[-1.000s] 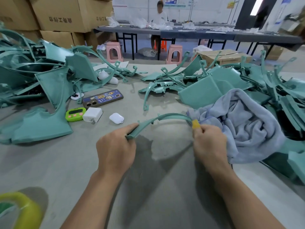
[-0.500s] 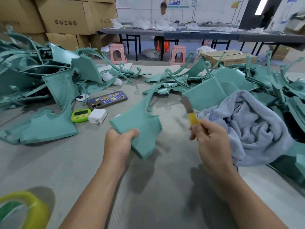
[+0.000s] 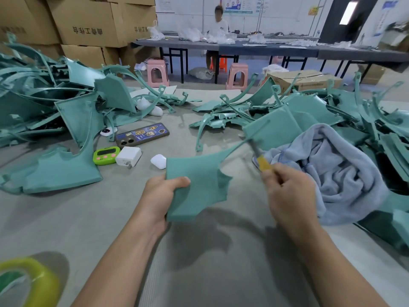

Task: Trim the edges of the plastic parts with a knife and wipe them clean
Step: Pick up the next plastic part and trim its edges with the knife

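Left hand (image 3: pixel 159 196): grasps the flat teal plastic part (image 3: pixel 199 185) at its near-left edge, thumb on top, raised over the grey table (image 3: pixel 199 262).
Right hand (image 3: pixel 287 191): fingers clenched round the yellow-handled knife (image 3: pixel 262 163); the blade is blurred, at the part's thin arm.
Towel (image 3: pixel 332 169): grey-blue, heaped just right of the knife.
Loose teal parts: left pile (image 3: pixel 44 103) and right pile (image 3: pixel 309 111).
Containers: stacked cardboard boxes (image 3: pixel 88 25) are closed, contents hidden. The carton (image 3: pixel 305 82) beyond the right pile has open flaps, contents cannot be told. The white earbud case (image 3: pixel 159 161) is closed.
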Action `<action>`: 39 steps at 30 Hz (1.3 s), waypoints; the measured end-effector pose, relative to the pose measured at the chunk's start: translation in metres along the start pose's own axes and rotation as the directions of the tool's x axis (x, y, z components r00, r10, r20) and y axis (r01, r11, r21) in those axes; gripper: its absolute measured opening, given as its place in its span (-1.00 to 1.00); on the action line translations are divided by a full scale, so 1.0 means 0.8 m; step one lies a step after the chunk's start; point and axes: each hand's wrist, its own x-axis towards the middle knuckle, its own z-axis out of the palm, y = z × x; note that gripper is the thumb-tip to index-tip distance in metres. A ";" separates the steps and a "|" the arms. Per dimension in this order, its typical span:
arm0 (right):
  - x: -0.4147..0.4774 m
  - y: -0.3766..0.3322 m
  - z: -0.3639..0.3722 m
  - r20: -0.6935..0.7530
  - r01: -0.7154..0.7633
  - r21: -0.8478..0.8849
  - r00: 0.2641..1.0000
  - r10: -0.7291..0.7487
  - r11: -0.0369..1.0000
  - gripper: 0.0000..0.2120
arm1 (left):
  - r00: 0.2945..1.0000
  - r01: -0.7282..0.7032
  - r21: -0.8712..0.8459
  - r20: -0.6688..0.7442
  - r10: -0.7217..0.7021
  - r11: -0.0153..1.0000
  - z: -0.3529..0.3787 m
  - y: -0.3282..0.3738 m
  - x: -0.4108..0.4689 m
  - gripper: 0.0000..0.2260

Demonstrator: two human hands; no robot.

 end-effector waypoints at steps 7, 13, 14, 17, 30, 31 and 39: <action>-0.006 -0.006 0.015 0.235 0.118 0.051 0.964 -0.127 0.992 -0.72 | 0.997 0.059 -0.046 -0.056 -0.061 0.997 -0.010 0.004 0.004 -0.87; 0.022 0.010 -0.004 -0.066 -0.169 -0.194 0.985 0.159 0.966 -0.66 | 0.996 0.085 0.059 -0.005 -0.085 0.995 -0.005 0.002 -0.001 -0.90; 0.019 0.011 -0.007 -0.046 -0.144 -0.135 0.989 0.139 0.980 -0.64 | 0.996 0.086 0.064 -0.005 -0.086 0.994 -0.005 0.002 -0.001 -0.90; -0.004 0.000 0.005 0.257 0.002 0.009 0.966 -0.004 1.000 -0.69 | 0.995 0.100 0.043 0.015 -0.101 0.994 -0.007 0.004 -0.002 -0.88; 0.005 -0.029 -0.009 -0.023 0.259 -0.141 0.964 -0.264 0.956 -0.93 | 0.996 -0.079 0.234 -0.020 0.086 0.969 -0.016 0.005 0.000 -0.91; 0.008 -0.028 -0.009 0.023 0.289 -0.224 0.956 -0.291 0.931 -0.93 | 0.998 -0.057 0.251 0.038 0.049 0.966 -0.018 0.005 -0.002 -0.90; 0.002 -0.016 -0.002 0.429 0.099 -0.421 0.898 0.101 0.902 -0.71 | 0.954 0.211 0.064 0.204 -0.220 0.975 -0.035 0.007 0.008 -0.65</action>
